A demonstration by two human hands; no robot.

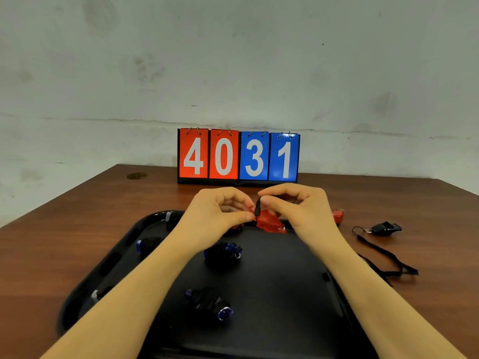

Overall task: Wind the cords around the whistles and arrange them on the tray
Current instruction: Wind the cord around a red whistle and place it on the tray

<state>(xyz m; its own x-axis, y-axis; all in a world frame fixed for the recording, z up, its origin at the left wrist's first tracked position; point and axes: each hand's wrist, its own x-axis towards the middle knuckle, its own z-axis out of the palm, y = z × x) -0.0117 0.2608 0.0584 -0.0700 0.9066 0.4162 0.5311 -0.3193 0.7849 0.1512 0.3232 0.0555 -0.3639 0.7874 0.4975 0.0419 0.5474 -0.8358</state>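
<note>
Above the far edge of the black tray (280, 301), my left hand (217, 216) pinches one end of a red whistle (268, 222). My right hand (300, 211) pinches its black cord (258, 207) just above the whistle. Several blue whistles wound in black cord lie on the tray: one in the middle (223, 251), one nearer me (208, 304), one at the left (149, 244). A black whistle (386, 228) with its loose cord (383, 257) lies on the table to the right. Another red whistle (338, 215) shows behind my right hand.
A flip scoreboard (238, 156) reading 4031 stands at the back of the brown wooden table (77, 229), against a grey wall. More wound whistles lie partly hidden at the tray's left rim (99, 294) and far left corner (172, 217).
</note>
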